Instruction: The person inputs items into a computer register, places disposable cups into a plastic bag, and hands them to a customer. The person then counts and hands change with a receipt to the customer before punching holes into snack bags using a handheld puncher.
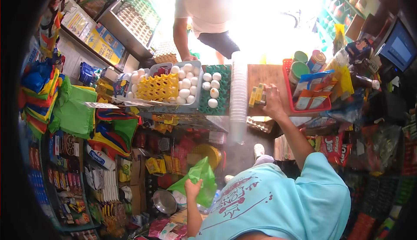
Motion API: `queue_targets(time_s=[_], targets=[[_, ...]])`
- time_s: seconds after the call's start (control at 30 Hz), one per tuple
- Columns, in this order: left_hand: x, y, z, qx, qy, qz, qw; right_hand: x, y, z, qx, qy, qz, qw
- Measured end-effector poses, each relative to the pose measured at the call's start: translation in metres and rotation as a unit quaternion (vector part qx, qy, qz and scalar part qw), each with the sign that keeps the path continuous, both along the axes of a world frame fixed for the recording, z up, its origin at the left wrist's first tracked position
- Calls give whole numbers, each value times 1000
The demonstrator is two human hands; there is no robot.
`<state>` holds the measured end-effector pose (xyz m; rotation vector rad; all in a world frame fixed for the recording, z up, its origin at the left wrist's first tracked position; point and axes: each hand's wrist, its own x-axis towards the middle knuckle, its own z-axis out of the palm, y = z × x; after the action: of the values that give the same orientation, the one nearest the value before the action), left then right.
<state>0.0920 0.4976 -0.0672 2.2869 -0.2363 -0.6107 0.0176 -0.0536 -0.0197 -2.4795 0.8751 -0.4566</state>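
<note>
My left hand (193, 188) is closed around the top of a light green plastic bag (205, 170), which hangs loosely to the right of the hand. Over the wooden counter (265, 72), my right hand (273, 103) reaches out with its fingers bent round the right side of some small yellow boxes (257, 95) standing in a row. Print on these boxes is too small to read. To their left lies a long stack of white plastic cups (238, 96). On the right of the boxes stands a red basket (288, 81) with cans and packets in it.
Across the counter stands a person (204, 9), one hand near a plastic bin of white eggs (186, 82). A green egg tray (223, 88) holds several eggs. Goods hang and stack on both sides; coloured bags (78, 105) hang left. A screen (397, 44) stands far right.
</note>
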Motion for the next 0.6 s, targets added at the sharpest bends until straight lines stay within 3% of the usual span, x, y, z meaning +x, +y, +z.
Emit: queue_targets(time_s=[0.17,0.2,0.3,0.47,0.53,0.6], targets=[[2,20,-27,94,-81,-15,992,9,25,37,-75,31,-5,997],[1,11,-6,67,-67,-9,995,17,30,49,-85,20,5,996],[3,1,15,40,-58,7,997,43,27,74,-145,18,167,975],[14,-11,20,32,-73,35,996,99,30,76,-336,132,372,855],[7,-25,32,30,-69,55,996,123,28,57,-391,183,479,764],[-1,-36,39,7,-41,75,996,136,29,47,-376,247,505,737]])
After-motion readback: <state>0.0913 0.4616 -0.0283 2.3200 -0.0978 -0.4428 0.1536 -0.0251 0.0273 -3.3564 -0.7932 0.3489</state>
